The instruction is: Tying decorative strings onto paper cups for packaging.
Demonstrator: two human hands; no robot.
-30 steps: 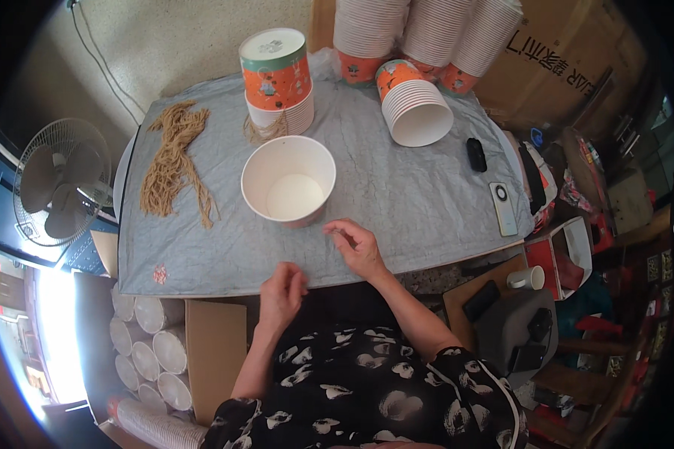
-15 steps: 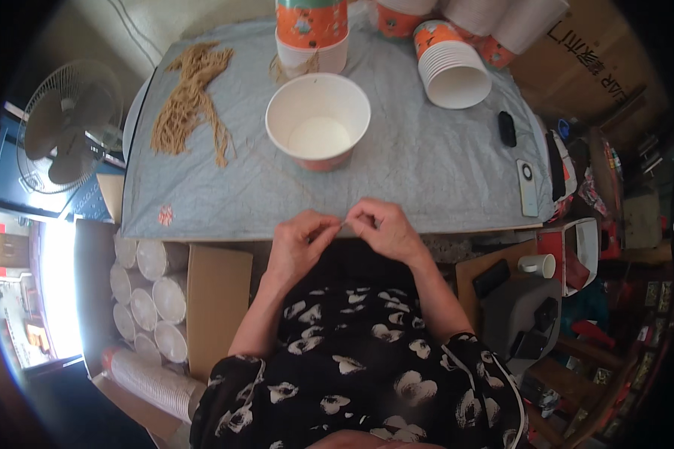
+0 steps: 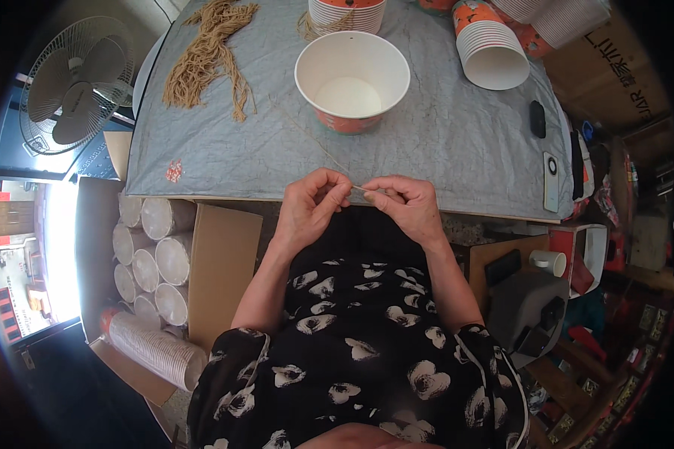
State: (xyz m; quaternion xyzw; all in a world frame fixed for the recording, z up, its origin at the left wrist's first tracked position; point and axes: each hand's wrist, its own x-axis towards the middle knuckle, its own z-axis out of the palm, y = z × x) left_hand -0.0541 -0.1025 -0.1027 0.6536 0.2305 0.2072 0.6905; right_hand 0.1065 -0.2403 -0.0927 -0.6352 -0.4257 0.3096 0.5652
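Note:
My left hand (image 3: 314, 200) and my right hand (image 3: 407, 203) meet at the table's front edge, each closed in a pinch. Between their fingertips runs a thin tan cord (image 3: 358, 188), whose loose length trails up and left across the grey cloth. Just beyond the hands stands a white paper tub (image 3: 352, 75) with an orange outside, its mouth facing me and a small hole near the far rim. To its left lies a bundle of tan cords (image 3: 206, 56). Behind the tub rises a stack of similar tubs (image 3: 347, 16), with some cord against its side.
A nested row of tubs (image 3: 494, 56) lies on its side at the right, near a black object (image 3: 537, 120) and a phone (image 3: 550, 182). Below left, a cardboard box (image 3: 225, 277) holds wrapped tub stacks (image 3: 174, 260). A fan (image 3: 77, 82) stands beyond the table's left side.
The view has shifted, so the table and tubs sit higher in the picture. My fingertips have drawn slightly apart, and the cord between them and its trailing length show more plainly.

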